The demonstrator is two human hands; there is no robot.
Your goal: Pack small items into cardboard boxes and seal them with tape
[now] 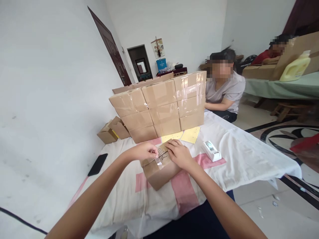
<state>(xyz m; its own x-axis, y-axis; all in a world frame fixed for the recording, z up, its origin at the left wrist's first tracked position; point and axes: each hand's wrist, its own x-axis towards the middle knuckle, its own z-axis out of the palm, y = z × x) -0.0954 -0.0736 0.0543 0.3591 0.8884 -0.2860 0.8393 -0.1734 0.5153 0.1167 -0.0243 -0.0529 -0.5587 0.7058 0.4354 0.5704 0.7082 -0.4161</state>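
A small cardboard box [159, 172] lies on the white and pink tablecloth [239, 156] right in front of me. My left hand [144, 151] is closed in a pinch at the box's top edge, on clear tape or a flap; I cannot make out which. My right hand [179, 153] rests flat on the top of the box, fingers stretched out and pressing down. Clear tape shines on the box's upper face.
A wall of several taped cardboard boxes [161, 106] stands behind. Yellow sheets [190, 134] and a white tape dispenser [211, 151] lie near it. A black phone [97, 164] lies at left. Another person [225, 94] sits at the table's far end; a third sits farther back.
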